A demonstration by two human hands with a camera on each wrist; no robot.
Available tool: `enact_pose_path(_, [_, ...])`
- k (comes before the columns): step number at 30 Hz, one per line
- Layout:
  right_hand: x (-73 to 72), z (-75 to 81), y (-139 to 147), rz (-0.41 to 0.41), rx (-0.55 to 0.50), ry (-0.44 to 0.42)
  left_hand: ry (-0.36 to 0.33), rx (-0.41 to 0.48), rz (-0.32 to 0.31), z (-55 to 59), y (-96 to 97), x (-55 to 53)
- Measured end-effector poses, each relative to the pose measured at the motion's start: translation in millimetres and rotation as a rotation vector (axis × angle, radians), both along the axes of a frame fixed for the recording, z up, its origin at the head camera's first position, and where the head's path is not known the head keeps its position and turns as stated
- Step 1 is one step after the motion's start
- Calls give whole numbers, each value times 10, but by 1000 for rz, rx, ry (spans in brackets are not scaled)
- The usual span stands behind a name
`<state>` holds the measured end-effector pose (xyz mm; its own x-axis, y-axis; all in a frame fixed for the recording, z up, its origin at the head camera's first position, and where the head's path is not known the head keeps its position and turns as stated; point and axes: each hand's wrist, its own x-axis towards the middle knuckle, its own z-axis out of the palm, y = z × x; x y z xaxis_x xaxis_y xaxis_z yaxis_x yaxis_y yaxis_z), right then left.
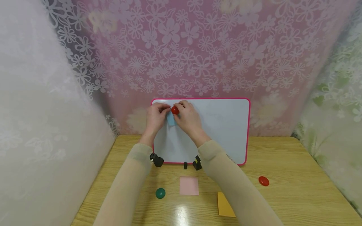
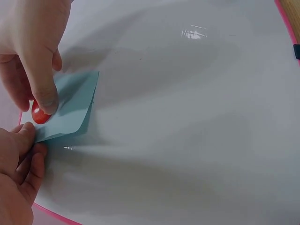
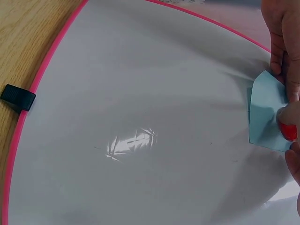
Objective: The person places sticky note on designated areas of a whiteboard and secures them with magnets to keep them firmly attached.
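Note:
A whiteboard with a pink frame stands upright at the back of the table. Against its upper left part lies a light blue sticky note, its lower edge lifting from the board. My left hand pinches the note's left edge between thumb and finger. With thumb and fingers, my right hand grips a round red magnet on the upper part of the note. In the right wrist view the magnet is partly hidden behind the thumb.
A green magnet, a pink sticky note and a red magnet lie on the wooden table. An orange sticky note is partly under the right sleeve. A small black clip sits at the board's bottom edge.

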<state>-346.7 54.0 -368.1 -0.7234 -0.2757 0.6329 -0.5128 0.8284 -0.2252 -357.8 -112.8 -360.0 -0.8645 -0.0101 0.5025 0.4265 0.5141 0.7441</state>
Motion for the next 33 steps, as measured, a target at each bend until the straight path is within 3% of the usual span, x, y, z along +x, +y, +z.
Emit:
enact_pose_path(17, [0,-6,55,-6,-9,8,41,39,29,-51,-38,0])
enact_pose_path(33, [64,-39,90,12,-30,19,73,48,9,-98,-55,59])
